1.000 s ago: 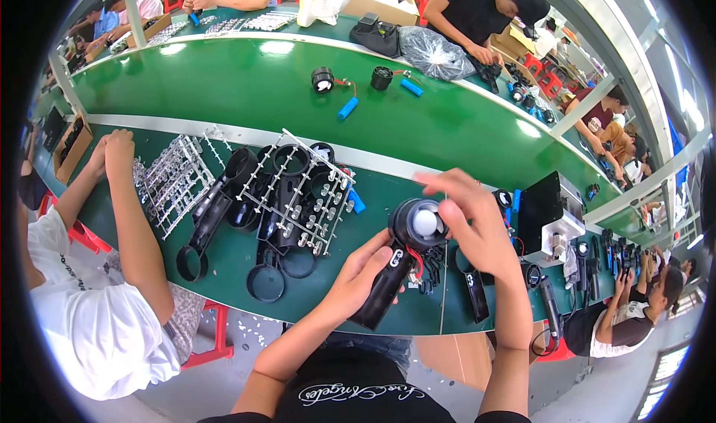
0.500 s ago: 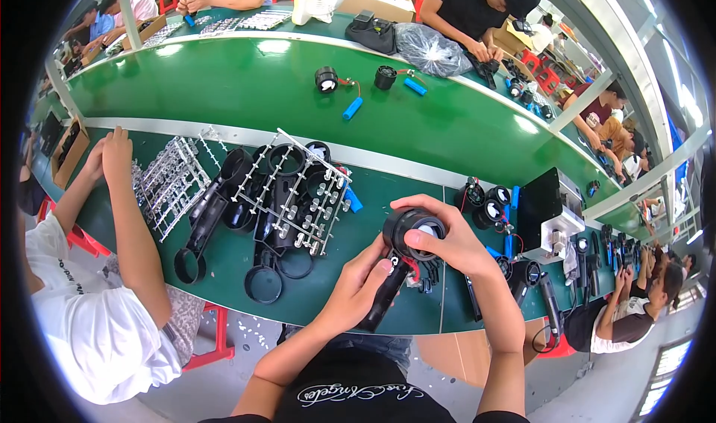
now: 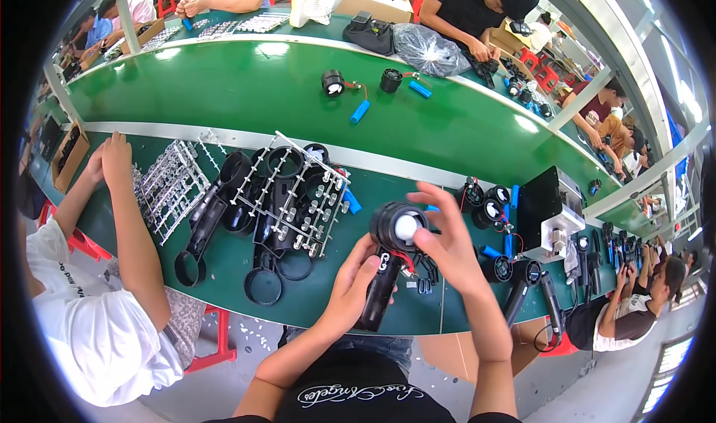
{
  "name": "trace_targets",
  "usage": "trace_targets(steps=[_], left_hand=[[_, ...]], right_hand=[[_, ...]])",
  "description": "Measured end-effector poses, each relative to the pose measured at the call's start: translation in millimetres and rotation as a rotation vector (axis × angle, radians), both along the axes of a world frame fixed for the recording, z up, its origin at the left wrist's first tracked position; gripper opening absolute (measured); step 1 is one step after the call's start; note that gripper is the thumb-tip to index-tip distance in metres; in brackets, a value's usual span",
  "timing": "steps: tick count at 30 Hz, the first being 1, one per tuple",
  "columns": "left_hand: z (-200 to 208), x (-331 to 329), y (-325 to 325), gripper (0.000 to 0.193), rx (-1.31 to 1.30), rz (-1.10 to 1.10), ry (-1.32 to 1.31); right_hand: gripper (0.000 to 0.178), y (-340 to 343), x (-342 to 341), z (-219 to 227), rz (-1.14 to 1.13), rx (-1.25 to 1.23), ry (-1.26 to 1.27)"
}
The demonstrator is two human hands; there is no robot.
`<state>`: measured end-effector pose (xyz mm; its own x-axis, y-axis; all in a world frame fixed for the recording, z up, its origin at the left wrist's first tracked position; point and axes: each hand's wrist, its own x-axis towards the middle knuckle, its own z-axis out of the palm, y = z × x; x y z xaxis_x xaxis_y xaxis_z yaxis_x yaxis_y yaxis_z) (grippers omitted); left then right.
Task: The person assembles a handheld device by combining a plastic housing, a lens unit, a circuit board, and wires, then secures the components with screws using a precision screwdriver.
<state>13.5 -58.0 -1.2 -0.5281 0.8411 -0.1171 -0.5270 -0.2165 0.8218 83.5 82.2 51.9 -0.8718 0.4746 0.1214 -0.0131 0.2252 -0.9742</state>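
My left hand (image 3: 348, 281) is closed around the dark grip of a black handheld device (image 3: 379, 292). Its round black head (image 3: 388, 227) points up and shows a white centre, and red wires hang out where head and grip meet. Fingers spread, my right hand (image 3: 453, 240) is at the right side of that head. Its thumb is by the white centre; whether it touches I cannot tell. Small black parts (image 3: 425, 277) lie on the table just behind the device.
To the left are clear plastic sprues (image 3: 309, 199), black housings with ring ends (image 3: 263, 283) and a neighbour's arms (image 3: 112, 162). On the right stand a black-and-white machine (image 3: 552, 214), round motor units (image 3: 488, 212) and blue batteries (image 3: 509, 244). A green belt (image 3: 246, 72) runs behind, carrying two wired units.
My right hand has loosened from the round head and spread its fingers, uncovering the white centre. The device has shifted slightly left and stands more upright. Units on the belt have moved slightly right.
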Motion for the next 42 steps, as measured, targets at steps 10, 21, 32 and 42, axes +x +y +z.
trace_targets(steps=[10, 21, 32, 42], left_hand=[[1, 4, 0, 0.041, 0.092, 0.132, 0.079], [-2, 10, 0, 0.042, 0.116, 0.208, 0.203], [-10, 5, 6, 0.04, 0.038, 0.223, -0.07], [-1, -27, -3, 0.053, 0.061, 0.107, -0.116]], right_hand=[[0.021, -52, 16, -33, -0.304, 0.222, 0.1], [0.023, -67, 11, -26, -0.355, 0.972, 0.239], [0.028, -73, 24, -8, -0.362, 0.903, -0.011], [0.037, 87, -71, 15, 0.142, 0.894, -0.47]])
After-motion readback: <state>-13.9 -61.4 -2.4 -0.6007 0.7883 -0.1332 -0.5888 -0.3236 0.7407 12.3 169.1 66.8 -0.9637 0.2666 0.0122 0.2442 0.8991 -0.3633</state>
